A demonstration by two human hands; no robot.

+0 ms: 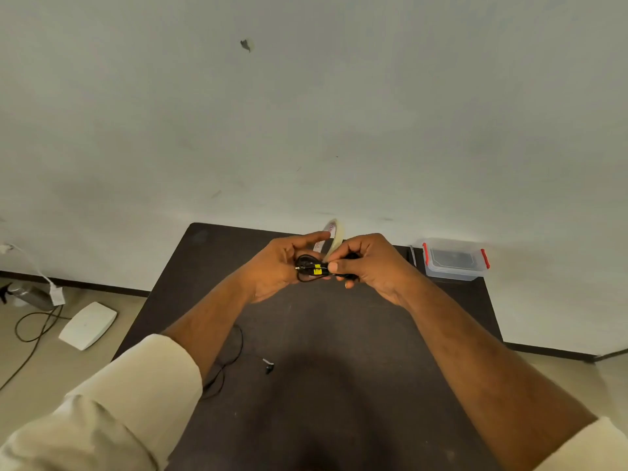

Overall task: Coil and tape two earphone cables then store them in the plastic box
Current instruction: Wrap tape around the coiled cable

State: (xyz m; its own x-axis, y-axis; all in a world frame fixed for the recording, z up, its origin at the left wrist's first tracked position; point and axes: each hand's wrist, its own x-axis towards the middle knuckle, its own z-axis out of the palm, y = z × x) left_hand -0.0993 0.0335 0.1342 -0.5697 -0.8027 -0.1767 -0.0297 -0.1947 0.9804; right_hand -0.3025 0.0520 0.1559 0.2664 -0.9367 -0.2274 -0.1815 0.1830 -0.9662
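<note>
Both hands are working above the table: the left hand (278, 266) is gripping the coiled earphone cable (307, 268) while the right hand (370, 266) fingers are pinching tape from the tape roll (334, 237), best pulled taut around the bundle

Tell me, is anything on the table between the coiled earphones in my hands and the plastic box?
Nothing visible. The coiled earphones are held above the table, and the stretch toward the plastic box shows only bare tabletop.

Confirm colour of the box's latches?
Red, on the clear plastic box at the table's far right; head view.
</note>
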